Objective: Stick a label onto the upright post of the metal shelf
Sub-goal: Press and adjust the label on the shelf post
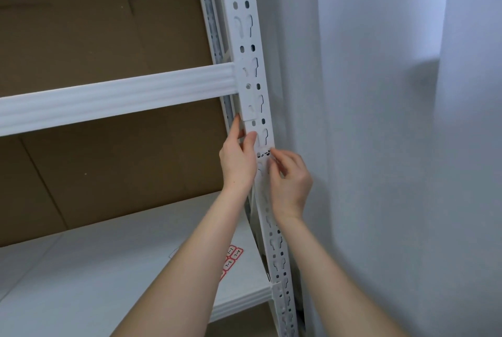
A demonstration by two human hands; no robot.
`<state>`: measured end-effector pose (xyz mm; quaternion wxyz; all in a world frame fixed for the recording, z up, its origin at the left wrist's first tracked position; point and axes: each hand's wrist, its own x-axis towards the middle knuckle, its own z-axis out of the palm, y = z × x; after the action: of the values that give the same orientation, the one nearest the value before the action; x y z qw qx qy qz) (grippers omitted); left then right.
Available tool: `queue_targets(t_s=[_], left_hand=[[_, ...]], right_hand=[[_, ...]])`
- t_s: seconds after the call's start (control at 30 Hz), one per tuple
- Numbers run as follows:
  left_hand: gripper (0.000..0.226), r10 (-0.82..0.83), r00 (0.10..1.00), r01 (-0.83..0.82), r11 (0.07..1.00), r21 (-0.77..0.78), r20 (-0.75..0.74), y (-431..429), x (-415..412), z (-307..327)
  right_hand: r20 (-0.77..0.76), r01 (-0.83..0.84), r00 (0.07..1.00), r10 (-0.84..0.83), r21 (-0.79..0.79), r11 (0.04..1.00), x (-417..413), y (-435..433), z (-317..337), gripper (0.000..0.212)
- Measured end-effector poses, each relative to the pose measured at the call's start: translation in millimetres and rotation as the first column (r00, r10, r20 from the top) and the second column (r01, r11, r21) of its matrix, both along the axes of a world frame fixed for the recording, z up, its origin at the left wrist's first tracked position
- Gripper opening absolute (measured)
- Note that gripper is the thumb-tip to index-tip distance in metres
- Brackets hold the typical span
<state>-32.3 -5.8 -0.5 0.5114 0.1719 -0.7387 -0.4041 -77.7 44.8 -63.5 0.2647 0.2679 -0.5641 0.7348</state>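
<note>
The white metal upright post [251,38] with keyhole slots runs from top centre down to the lower right. A small label [263,154] with black marks lies across the post's front, just below the beam joint. My right hand [289,187] comes from the right, and its curled fingertips pinch the label's right end at the post's edge. My left hand [237,160] grips the post's left edge, its thumb on the front face just above the label and a finger behind the post.
A white cross beam [116,95] joins the post above my hands. A sheet of red-bordered labels [233,256] lies on the white shelf board [95,282] below. Brown cardboard [108,24] backs the shelf. A grey wall [380,119] stands close on the right.
</note>
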Motion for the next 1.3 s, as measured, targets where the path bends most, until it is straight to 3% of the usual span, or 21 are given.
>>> queue_targets(t_s=[0.47, 0.77, 0.9, 1.3], left_hand=[[0.049, -0.04, 0.998, 0.042, 0.998, 0.041, -0.058, -7.0, -3.5, -4.4], [0.049, -0.062, 0.997, 0.065, 0.996, 0.061, -0.053, -5.1, -1.8, -2.8], [0.049, -0.073, 0.996, 0.077, 0.995, 0.068, -0.059, -4.0, 1.2, -0.7], [0.049, -0.093, 0.992, 0.1, 0.992, 0.082, -0.081, -5.2, -0.4, -2.5]], right_hand=[[0.026, 0.083, 0.996, -0.083, 0.001, 0.997, 3.7, -7.2, 4.8, 0.014], [0.064, 0.057, 0.996, -0.066, 0.126, 0.99, -0.3, 3.4, 13.1, 0.012], [0.133, 0.002, 0.991, -0.009, 0.059, 0.998, 1.9, 4.5, 10.3, 0.017], [0.052, 0.067, 0.996, -0.067, -0.003, 0.998, 4.3, -1.9, 3.2, 0.014]])
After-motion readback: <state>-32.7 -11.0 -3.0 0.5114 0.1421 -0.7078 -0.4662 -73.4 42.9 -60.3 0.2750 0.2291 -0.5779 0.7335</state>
